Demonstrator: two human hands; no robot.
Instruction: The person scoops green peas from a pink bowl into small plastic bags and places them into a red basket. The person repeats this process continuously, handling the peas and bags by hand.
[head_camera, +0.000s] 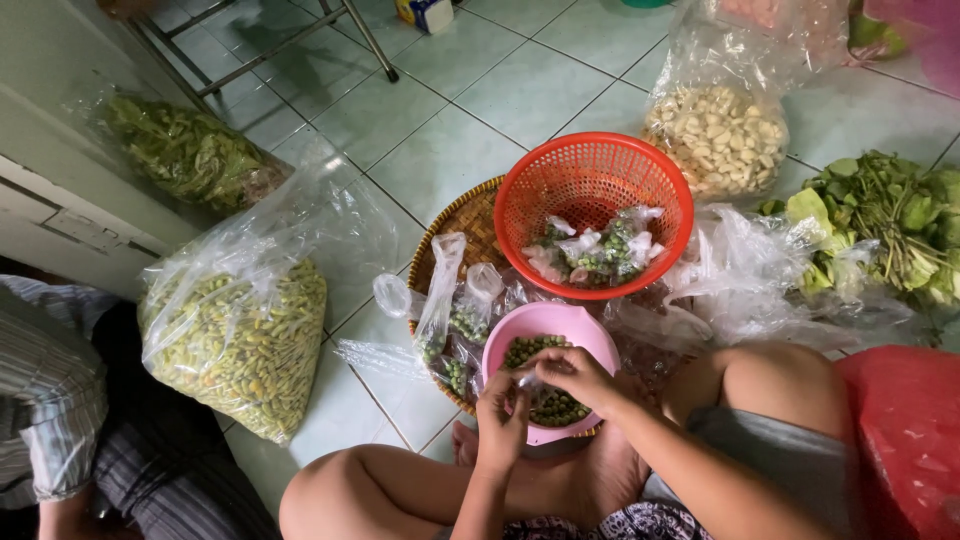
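The left hand (500, 418) and the right hand (575, 375) meet over a pink bowl (548, 322). Their fingers are pinched together on a small clear bag (527, 381), held between both hands just above the bowl. The bowl sits right under the hands and has green peas (527, 349) in it. It rests on a flat woven tray (463, 222) on the floor.

Just past the hands is a red basket (592, 172) with little tied pea packs (592, 252) inside. To the left of the left hand lie more clear bags (445, 300) with some peas in them. Farther left is a big bag of pods (238, 335), and behind it a bag of leaves (185, 150).

Far beyond the right hand stands a bag of garlic (715, 135). To the right of it lie green herbs (890, 225). A red bag (905, 430) sits near the right knee. Another person's striped sleeve (45, 400) shows at the far left.
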